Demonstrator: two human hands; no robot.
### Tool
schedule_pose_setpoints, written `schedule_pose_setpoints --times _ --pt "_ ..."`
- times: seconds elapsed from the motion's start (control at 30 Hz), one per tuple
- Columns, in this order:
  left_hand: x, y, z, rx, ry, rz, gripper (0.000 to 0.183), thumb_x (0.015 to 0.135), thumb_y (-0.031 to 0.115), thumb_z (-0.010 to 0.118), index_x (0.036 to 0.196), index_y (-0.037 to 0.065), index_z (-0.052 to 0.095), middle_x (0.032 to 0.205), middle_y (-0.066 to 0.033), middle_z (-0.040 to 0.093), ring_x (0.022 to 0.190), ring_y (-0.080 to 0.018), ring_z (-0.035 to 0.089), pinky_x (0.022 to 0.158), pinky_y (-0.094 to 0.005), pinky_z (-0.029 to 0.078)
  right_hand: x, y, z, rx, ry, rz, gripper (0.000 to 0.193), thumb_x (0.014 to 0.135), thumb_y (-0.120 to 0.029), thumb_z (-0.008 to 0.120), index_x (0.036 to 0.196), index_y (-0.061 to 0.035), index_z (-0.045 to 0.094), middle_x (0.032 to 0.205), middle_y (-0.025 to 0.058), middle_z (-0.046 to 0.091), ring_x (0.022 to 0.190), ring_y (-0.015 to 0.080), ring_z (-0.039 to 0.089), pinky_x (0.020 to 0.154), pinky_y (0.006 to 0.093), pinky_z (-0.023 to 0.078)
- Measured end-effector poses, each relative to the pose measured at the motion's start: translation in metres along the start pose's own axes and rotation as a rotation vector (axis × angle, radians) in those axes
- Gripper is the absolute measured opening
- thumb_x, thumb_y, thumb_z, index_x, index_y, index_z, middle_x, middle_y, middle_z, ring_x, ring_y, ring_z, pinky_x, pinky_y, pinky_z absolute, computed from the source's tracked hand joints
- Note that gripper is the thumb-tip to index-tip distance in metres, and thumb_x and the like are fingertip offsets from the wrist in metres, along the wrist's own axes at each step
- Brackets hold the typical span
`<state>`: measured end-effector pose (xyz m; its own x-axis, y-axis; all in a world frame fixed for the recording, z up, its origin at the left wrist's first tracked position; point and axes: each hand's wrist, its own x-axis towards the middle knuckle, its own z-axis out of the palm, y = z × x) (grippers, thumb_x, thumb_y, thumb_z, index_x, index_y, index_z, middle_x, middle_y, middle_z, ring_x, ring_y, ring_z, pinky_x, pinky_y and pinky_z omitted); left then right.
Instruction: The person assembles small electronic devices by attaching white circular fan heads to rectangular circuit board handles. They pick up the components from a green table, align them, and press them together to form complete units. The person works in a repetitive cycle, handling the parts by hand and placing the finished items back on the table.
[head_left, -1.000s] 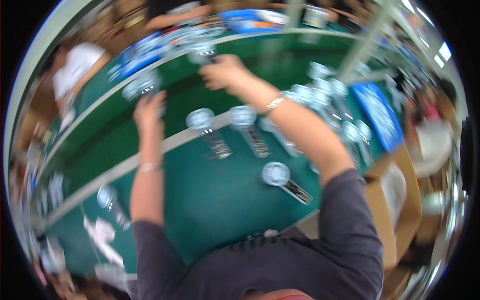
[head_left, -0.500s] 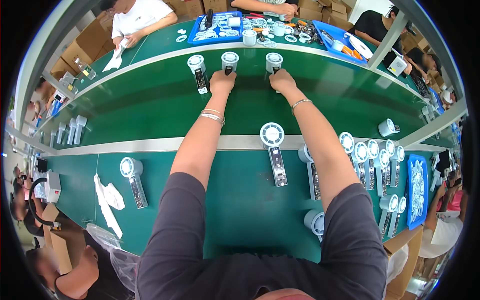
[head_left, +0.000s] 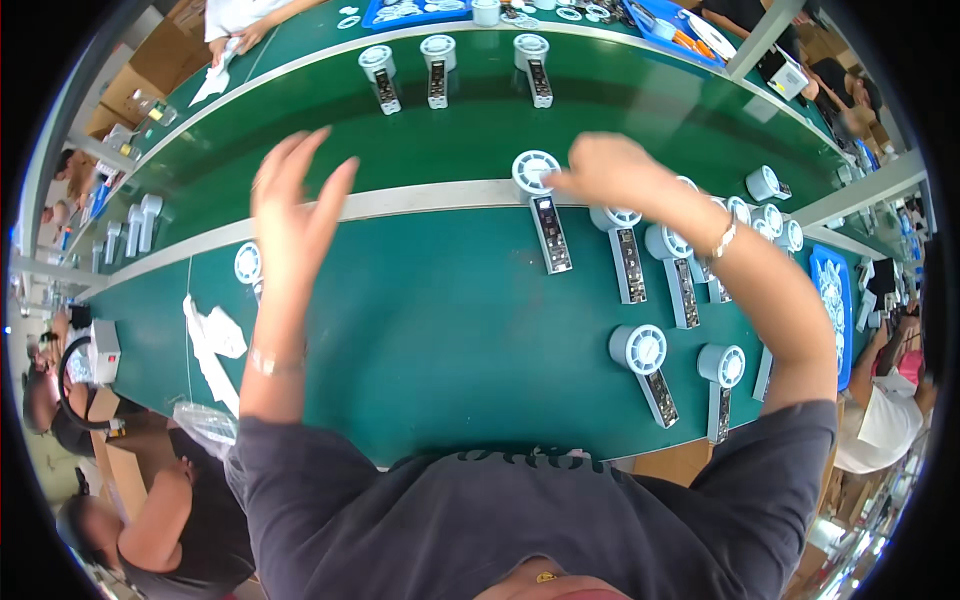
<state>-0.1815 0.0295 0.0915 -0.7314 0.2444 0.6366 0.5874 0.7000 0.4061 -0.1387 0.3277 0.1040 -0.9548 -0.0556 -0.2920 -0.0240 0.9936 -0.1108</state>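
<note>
Raised above the left of the bench, my left hand (head_left: 295, 195) is empty, its fingers spread and a little blurred. My right hand (head_left: 610, 170) is curled closed, and what lies inside its fingers, if anything, is hidden. One fingertip reaches the rim of a handheld fan (head_left: 538, 172), touching or just in front of it; which, I cannot tell. This fan has a round pale blue-grey head and an open handle showing a circuit board. On the green shelf behind stand three similar fans, a left one (head_left: 380, 78), a middle one (head_left: 438, 70) and a right one (head_left: 534, 68).
Several more fans (head_left: 628, 265) crowd the right side, partly behind my right arm. Nearer me lies another fan (head_left: 640, 350). At far right is a blue tray (head_left: 845, 370) of white rings. A white cloth (head_left: 212, 335) lies at left. Other people work around the bench.
Both hands have let go of the two shelf fans and drawn back toward me, left hand leftward, right hand rightward. The view has tipped down, showing more of the near bench.
</note>
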Motion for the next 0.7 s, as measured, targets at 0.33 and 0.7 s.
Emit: schedule_pose_setpoints --times 0.33,0.7 --pt "-0.157 -0.12 -0.072 0.282 -0.156 -0.694 0.06 0.072 0.05 0.066 0.099 -0.003 0.061 0.082 -0.017 0.063 0.077 -0.0303 0.062 0.067 -0.0381 0.048 -0.016 -0.021 0.111 0.223 0.112 0.192 0.049 0.074 -0.037 0.059 0.098 0.0059 0.054 0.084 0.0225 0.064 0.082 0.0355 0.063 0.076 0.0408 0.049" --pt "-0.156 -0.085 -0.071 -0.615 -0.232 -0.787 0.018 0.081 0.013 0.057 0.094 0.003 0.048 0.071 -0.007 0.058 0.053 -0.0093 0.051 0.044 -0.0234 0.041 -0.138 -0.05 0.099 0.653 -0.021 -0.098 0.04 0.072 -0.021 0.062 0.104 0.0013 0.052 0.093 0.0236 0.06 0.092 0.037 0.058 0.08 0.0384 0.046"
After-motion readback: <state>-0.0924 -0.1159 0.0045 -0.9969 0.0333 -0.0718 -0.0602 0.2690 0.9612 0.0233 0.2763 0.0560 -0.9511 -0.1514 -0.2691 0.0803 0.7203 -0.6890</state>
